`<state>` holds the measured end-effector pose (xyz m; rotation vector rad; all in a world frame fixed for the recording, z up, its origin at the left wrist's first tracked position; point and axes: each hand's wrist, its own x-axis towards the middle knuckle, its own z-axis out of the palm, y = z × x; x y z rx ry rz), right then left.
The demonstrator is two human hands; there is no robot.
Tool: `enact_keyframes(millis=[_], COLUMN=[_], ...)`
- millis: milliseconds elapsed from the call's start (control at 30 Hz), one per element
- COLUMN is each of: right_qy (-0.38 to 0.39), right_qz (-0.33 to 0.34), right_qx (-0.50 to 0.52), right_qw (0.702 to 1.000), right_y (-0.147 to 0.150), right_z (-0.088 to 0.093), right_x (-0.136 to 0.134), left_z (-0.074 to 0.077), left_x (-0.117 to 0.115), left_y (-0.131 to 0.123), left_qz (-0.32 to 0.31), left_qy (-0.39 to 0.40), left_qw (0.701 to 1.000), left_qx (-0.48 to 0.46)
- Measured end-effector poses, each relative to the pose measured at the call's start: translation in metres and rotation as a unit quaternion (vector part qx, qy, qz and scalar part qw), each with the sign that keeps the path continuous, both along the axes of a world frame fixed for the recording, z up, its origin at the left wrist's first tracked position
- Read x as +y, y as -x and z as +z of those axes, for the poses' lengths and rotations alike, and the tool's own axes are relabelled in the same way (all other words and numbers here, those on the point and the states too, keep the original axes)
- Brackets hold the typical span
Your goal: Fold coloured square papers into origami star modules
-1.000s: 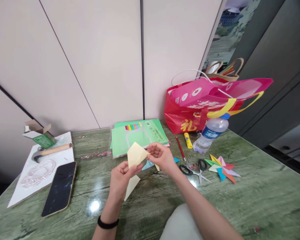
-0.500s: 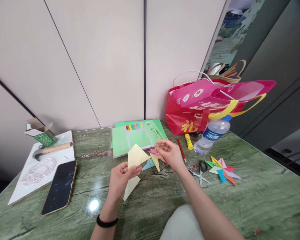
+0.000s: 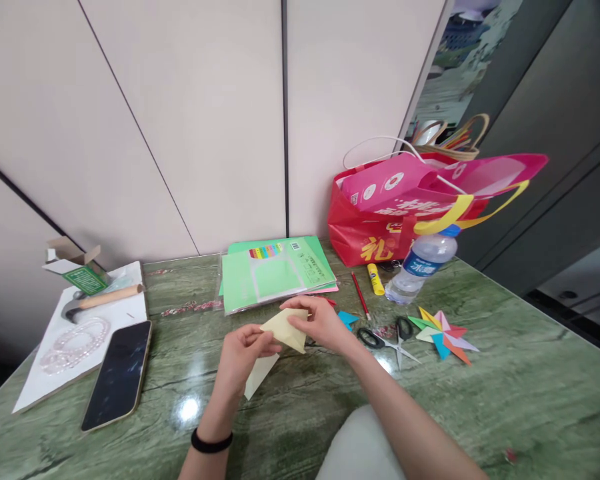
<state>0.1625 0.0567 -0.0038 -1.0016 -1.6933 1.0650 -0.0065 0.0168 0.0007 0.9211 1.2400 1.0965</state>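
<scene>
Just before the green paper pack [image 3: 275,273]: folded yellow paper [image 3: 286,331], long axis slanting toward the pack, left hand [image 3: 240,357] pinching its nearer part, right hand [image 3: 321,325] pinching the pack-side corner.

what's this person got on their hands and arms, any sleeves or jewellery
No sleeves and no gloves show; both forearms are uncovered as far as the picture reaches. The left hand has a plain black band around its wrist. The right hand has no watch or bracelet at the wrist, and no ring can be made out on either hand.
</scene>
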Motion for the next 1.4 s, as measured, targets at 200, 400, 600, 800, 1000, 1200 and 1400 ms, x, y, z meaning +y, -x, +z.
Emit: enact_keyframes(millis=[200,400,600,800,1000,1200,1400], right_qy=[0.007,-0.003,0.008,-0.108,-0.207,-0.226,-0.215], right_qz=[0.019,-0.009,-0.013,-0.049,-0.078,-0.051,-0.046], right_qx=[0.018,0.008,0.025,-0.058,-0.148,-0.162,-0.14], right_qw=[1.0,1.0,1.0,0.991,0.964,0.959,0.965], right_y=[0.006,0.012,0.018,0.019,0.02,0.022,0.023], right_z=[-0.004,-0.008,-0.006,-0.003,-0.003,0.0,0.0], right_x=[0.002,0.001,-0.004,-0.008,-0.013,-0.016,-0.015], left_z=[-0.005,-0.005,-0.006,-0.005,-0.005,-0.007,-0.006], left_x=[0.004,0.004,0.002,0.0,0.0,0.0,0.001], left_y=[-0.001,-0.003,-0.003,-0.009,-0.008,-0.006,-0.006], left_qz=[0.092,0.12,0.104,0.07,0.067,0.1,0.122], left_qy=[-0.045,-0.048,-0.059,-0.068,-0.102,-0.139,-0.122], left_qw=[0.993,0.988,0.992,0.995,0.991,0.98,0.981], left_qx=[-0.051,-0.088,-0.044,-0.012,0.046,0.102,0.085])
